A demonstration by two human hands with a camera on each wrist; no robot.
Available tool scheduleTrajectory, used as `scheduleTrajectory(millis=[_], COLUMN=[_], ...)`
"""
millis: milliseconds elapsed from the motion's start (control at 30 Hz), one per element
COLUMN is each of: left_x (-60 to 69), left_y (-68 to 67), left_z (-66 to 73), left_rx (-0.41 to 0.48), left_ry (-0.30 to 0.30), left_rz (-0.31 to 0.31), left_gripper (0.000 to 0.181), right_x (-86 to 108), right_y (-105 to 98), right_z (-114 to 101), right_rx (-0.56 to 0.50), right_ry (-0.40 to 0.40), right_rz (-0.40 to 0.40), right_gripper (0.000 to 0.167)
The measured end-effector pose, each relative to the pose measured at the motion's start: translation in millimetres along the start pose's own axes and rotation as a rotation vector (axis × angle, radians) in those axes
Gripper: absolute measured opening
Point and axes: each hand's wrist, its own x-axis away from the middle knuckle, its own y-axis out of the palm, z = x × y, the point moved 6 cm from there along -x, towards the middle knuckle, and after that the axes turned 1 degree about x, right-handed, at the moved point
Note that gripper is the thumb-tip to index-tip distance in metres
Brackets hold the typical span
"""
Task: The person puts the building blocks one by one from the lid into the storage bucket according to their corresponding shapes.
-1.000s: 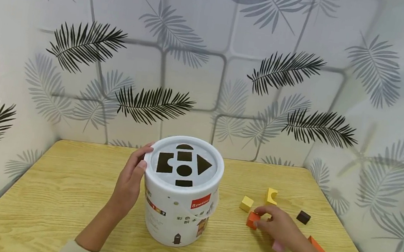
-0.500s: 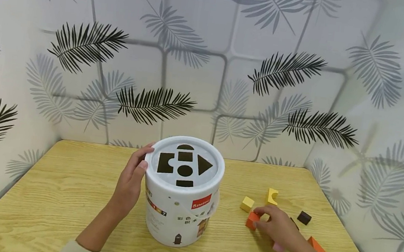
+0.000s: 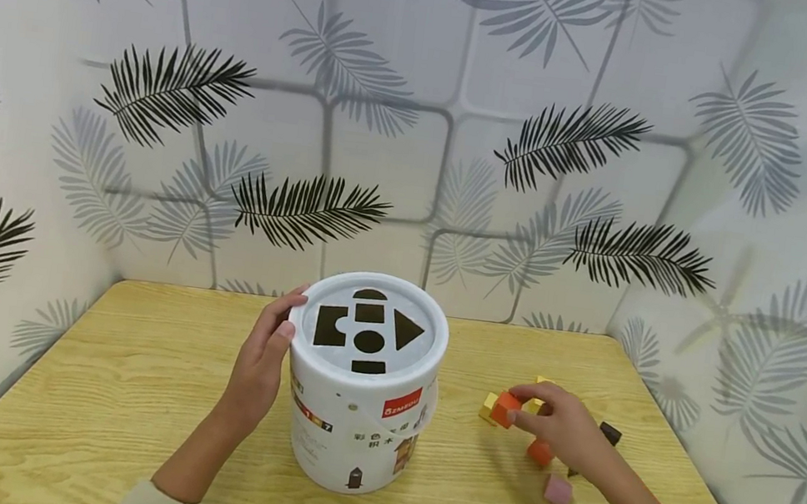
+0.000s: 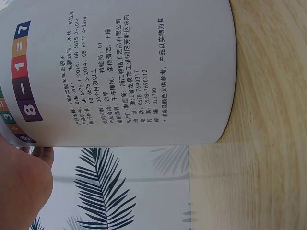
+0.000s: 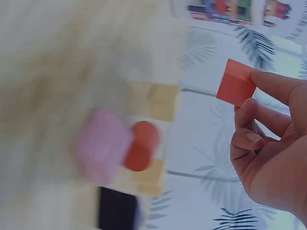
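A white bucket [image 3: 353, 414] stands upright on the table, its lid [image 3: 393, 360] cut with several shaped holes. My left hand [image 3: 262, 356] holds the bucket's left side at the rim, fingers and thumb curved against it. In the left wrist view, part of that hand [image 4: 21, 184] shows beside the printed wall. Between thumb and fingertips, my right hand [image 3: 555, 418] pinches an orange cube [image 3: 505, 409], raised off the table. The right wrist view shows the cube [image 5: 235, 84] held by its edge. Behind it in the head view is a yellow cube [image 3: 487, 405], partly covered.
Right of the bucket lie a pink cube [image 3: 558, 491], a red cylinder [image 5: 142, 146] and a black block [image 3: 610, 433]. A yellow block [image 3: 537, 405] is mostly hidden behind my right hand. A patterned backdrop [image 3: 415, 161] encloses the table's back and sides.
My right hand has lifted the orange cube off the table. A red block and the pink cube now show below the hand; the orange triangle is hidden by the forearm. The left hand has stayed put.
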Motion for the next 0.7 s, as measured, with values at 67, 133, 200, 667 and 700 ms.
scheduleTrajectory(millis=[67,133,200,667,700], left_x=[0.2,0.2,0.2,-1.5,-1.6], left_y=[0.0,0.4,0.7,0.1,0.3], left_z=[0.3,1.2,1.7,3.3,2.9], left_rx=[-0.005,-0.013,-0.018,0.001,0.007], left_ry=[-0.003,-0.007,-0.011,0.009,0.009], left_rz=[0.001,0.0,0.0,-0.014,-0.015], left_gripper=[0.039,0.039,0.038,0.037,0.037], right_x=[-0.6,-1.1,-1.8,-13.8,-15.3], right_y=[-7,-15,-21,-40,-41], right_z=[-10,-20,-31,-106,-112], right_rx=[0.006,0.02,0.019,0.007,0.007], right_ry=[-0.031,-0.069,-0.093,-0.179,-0.191], right_rz=[0.025,0.06,0.087,0.124,0.126], right_gripper=[0.044,0.043,0.042,0.042,0.041])
